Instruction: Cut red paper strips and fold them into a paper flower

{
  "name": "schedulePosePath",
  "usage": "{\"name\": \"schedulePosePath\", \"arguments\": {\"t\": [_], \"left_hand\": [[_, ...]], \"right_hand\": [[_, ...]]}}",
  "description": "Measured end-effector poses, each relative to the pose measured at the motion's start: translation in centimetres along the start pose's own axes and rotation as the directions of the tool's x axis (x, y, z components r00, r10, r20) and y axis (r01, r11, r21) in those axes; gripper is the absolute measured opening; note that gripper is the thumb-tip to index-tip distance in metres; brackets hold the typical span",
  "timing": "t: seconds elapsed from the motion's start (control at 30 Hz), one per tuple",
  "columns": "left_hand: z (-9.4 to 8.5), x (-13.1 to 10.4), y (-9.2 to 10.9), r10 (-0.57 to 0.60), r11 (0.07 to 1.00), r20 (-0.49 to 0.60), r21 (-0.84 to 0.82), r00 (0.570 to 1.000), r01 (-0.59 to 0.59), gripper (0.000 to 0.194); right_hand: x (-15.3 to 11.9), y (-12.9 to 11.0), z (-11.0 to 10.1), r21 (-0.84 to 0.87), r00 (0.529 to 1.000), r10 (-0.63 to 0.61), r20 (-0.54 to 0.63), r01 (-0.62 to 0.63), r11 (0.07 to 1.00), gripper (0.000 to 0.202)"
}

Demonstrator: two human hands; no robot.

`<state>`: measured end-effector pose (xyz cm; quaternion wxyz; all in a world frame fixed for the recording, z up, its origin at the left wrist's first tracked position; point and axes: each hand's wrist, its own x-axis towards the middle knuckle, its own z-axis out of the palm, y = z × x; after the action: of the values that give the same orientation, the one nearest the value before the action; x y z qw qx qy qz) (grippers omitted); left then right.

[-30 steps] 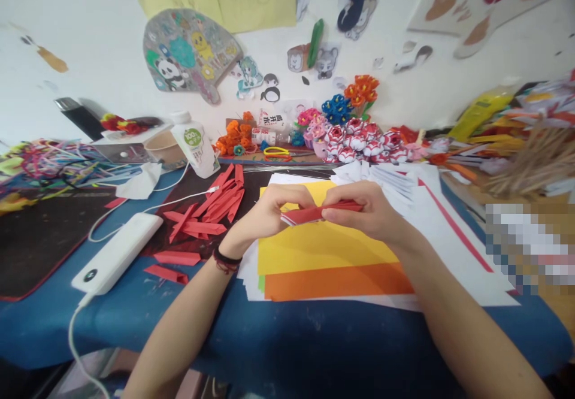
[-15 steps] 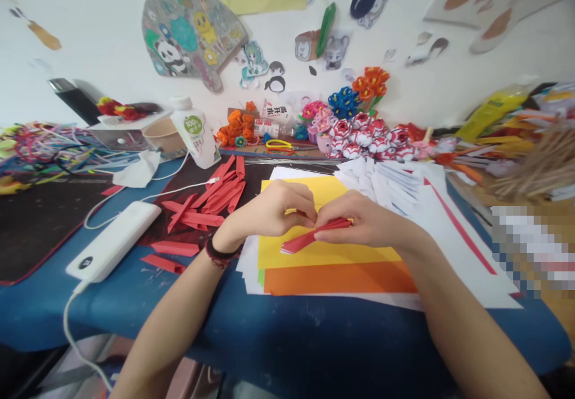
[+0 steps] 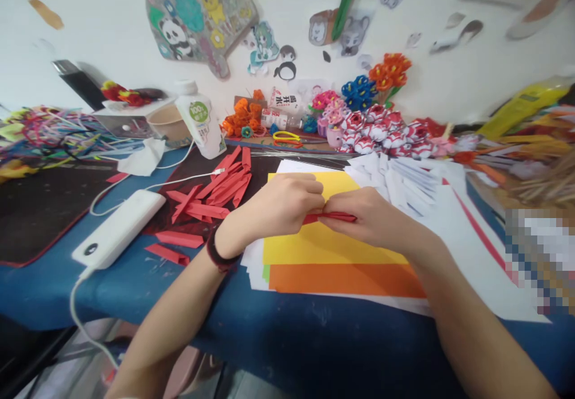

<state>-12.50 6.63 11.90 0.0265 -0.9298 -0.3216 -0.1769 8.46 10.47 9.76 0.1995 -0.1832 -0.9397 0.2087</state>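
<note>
Left hand (image 3: 290, 204) has moved over the long folded red paper strip (image 3: 344, 215); I can't tell its grip. Right hand (image 3: 368, 216) pinches the strip.

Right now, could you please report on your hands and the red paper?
Right hand pinching folded red paper. Left hand at its other end. Yellow sheet beneath; nothing visibly blocking.

"100%" on white bottle (image 3: 200, 124)

It stands in a green round mark (image 3: 197, 112), smaller characters blurred; beside orange flowers (image 3: 242, 116), a pale label (image 3: 284, 98) carries dark Chinese characters including 开 and 水; the power bank display (image 3: 92, 248) cannot be read
</note>
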Motion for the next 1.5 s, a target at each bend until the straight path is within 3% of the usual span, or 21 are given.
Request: {"name": "schedulePosePath", "arguments": {"t": [0.13,0.3,0.4,0.6,0.8,0.9,1.0,1.1,1.17,1.23,1.3,1.5], "left_hand": [[0.7,-0.3,-0.6,-0.156,0.988,0.026,0.007,0.987,0.156,0.02],[1.8,-0.1,-0.8,-0.283,0.959,-0.063,-0.023,0.957,0.282,0.021],[2.3,0.3,-0.3,-0.321,0.944,-0.097,0.048,0.942,0.327,0.022],[3.5,1.0,0.7,-0.291,0.906,-0.149,0.274,0.945,0.322,0.024],[4.7,1.1,0.3,-0.195,0.877,-0.208,0.4,0.958,0.265,0.024],[4.9,1.1,-0.1,-0.19,0.926,-0.261,0.272,0.946,0.261,0.022],[4.9,1.2,-0.1,-0.372,0.928,-0.367,-0.172,0.853,0.331,0.018],[4.7,1.4,-0.1,-0.653,0.69,-0.318,-0.624,0.687,0.367,0.021],[4.5,1.5,-0.1,-0.775,0.451,-0.161,-0.818,0.611,0.357,0.025],[4.5,1.6,-0.1,-0.8,0.217,0.041,-0.91,0.598,0.353,0.033],[4.6,1.6,-0.2,-0.763,0.056,0.2,-0.927,0.614,0.372,0.039],[4.7,1.5,-0.5,-0.685,-0.142,0.376,-0.909,0.624,0.392,0.042]], "right_hand": [[0.1,0.7,1.0,-0.209,0.999,-0.01,-0.045,0.0,0.978,0.025],[0.2,2.0,1.6,-0.392,0.992,-0.01,-0.129,-0.042,0.919,0.028],[0.3,2.6,1.9,-0.463,0.983,0.01,-0.183,-0.095,0.881,0.032],[0.6,3.0,2.8,-0.518,0.952,0.01,-0.305,-0.175,0.837,0.033],[0.7,3.6,3.3,-0.508,0.9,-0.052,-0.434,-0.196,0.839,0.031],[0.8,3.9,3.2,-0.589,0.869,-0.161,-0.467,-0.17,0.79,0.032],[0.8,3.8,2.9,-0.688,0.851,-0.275,-0.447,-0.131,0.714,0.033],[0.9,3.4,2.7,-0.749,0.843,-0.338,-0.419,-0.111,0.653,0.033],[0.9,3.3,2.6,-0.765,0.838,-0.357,-0.413,-0.107,0.635,0.032],[0.8,3.2,2.6,-0.772,0.838,-0.367,-0.403,-0.096,0.629,0.031],[0.8,3.2,2.5,-0.769,0.841,-0.372,-0.393,-0.079,0.634,0.031],[0.7,2.9,2.2,-0.747,0.836,-0.374,-0.402,-0.063,0.661,0.03]]}}
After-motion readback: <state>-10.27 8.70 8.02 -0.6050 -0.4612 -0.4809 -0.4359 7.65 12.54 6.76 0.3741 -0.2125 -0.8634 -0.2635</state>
